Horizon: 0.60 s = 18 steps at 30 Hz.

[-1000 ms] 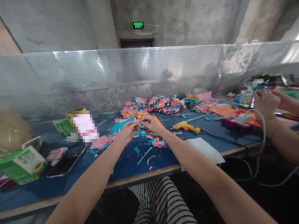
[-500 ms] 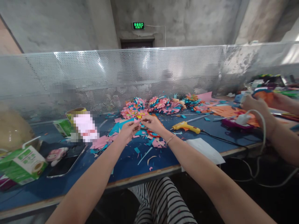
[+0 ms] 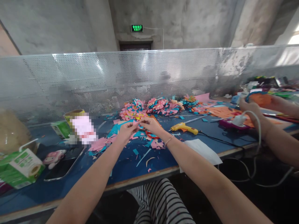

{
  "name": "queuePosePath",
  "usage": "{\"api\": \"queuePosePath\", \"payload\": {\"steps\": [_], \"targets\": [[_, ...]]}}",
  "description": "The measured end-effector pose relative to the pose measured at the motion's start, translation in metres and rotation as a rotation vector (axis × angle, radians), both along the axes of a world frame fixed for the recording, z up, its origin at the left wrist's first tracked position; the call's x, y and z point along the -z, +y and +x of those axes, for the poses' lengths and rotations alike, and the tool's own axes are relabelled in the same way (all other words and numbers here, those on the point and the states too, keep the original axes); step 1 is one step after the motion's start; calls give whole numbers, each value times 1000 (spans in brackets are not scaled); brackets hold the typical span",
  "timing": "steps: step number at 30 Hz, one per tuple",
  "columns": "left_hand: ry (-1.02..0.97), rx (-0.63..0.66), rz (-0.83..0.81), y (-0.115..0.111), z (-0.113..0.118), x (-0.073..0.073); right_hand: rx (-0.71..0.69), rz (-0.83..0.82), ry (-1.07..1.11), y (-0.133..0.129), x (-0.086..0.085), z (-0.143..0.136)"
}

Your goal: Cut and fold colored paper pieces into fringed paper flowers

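Observation:
My left hand (image 3: 126,131) and my right hand (image 3: 151,125) meet over the middle of the table, fingertips close together. Between them is a small pink paper piece (image 3: 135,123), pinched by the fingers of both hands; its exact shape is too small to make out. Behind my fingers lie bunches of pink and blue paper flowers (image 3: 160,105). Blue paper sheets (image 3: 115,130) and pink scraps (image 3: 101,143) spread beside my left hand. Partly under my right hand, orange-red handles (image 3: 150,134), perhaps of scissors, show.
A yellow hot glue gun (image 3: 184,127) lies at the right, its black cord trailing over the table edge. White paper (image 3: 202,151) overhangs the front. Left are a phone (image 3: 64,168), a lit phone (image 3: 83,128) and a drink carton (image 3: 23,168). A co-worker's hands (image 3: 254,107) hold something orange.
My fingertips have shifted slightly on the pink paper piece, and more of it shows between them. The whole view has moved a little. The co-worker's hands have turned the orange thing.

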<state>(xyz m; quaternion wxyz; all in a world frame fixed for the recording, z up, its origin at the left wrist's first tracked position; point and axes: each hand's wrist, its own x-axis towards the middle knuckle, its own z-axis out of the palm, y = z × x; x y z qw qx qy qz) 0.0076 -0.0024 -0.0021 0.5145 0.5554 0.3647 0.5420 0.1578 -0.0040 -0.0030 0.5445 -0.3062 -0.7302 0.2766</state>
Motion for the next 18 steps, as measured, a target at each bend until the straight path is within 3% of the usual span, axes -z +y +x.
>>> {"api": "queuePosePath", "payload": {"steps": [18], "targets": [[106,-66,170,2,-1,5,-90,-152,109,10,5,-1]]}}
